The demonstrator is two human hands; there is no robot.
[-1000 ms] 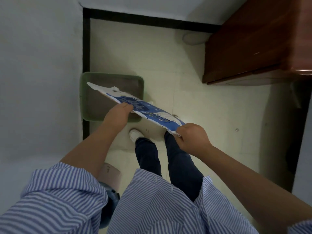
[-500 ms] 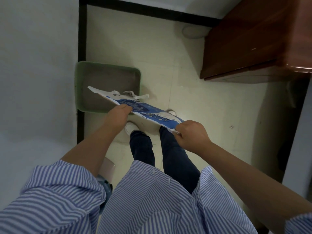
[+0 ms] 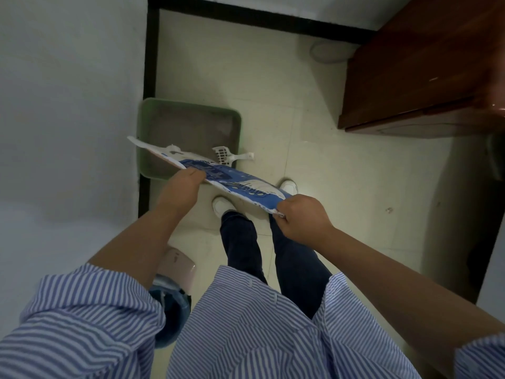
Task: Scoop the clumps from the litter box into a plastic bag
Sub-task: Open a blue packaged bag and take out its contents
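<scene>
A green litter box [image 3: 237, 119] with grey litter sits on the floor against the left wall. A white slotted scoop [image 3: 228, 155] lies across its near right corner, handle sticking out over the rim. I hold a flat blue and white plastic bag [image 3: 240, 184] stretched in the air above the box's near edge. My left hand [image 3: 181, 190] pinches the bag's middle from below. My right hand [image 3: 303, 217] grips its near right end. The bag hides part of the box's front.
A dark wooden cabinet [image 3: 426, 67] stands at the right. A round white object [image 3: 329, 51] lies by the far baseboard. My white shoes [image 3: 222, 206] stand just before the box. A pink-lidded container [image 3: 176, 265] sits under my left arm.
The view has shifted, so the box sits lower and nearer in frame. The scoop has come into sight from behind the bag. Both hands keep their hold on the bag.
</scene>
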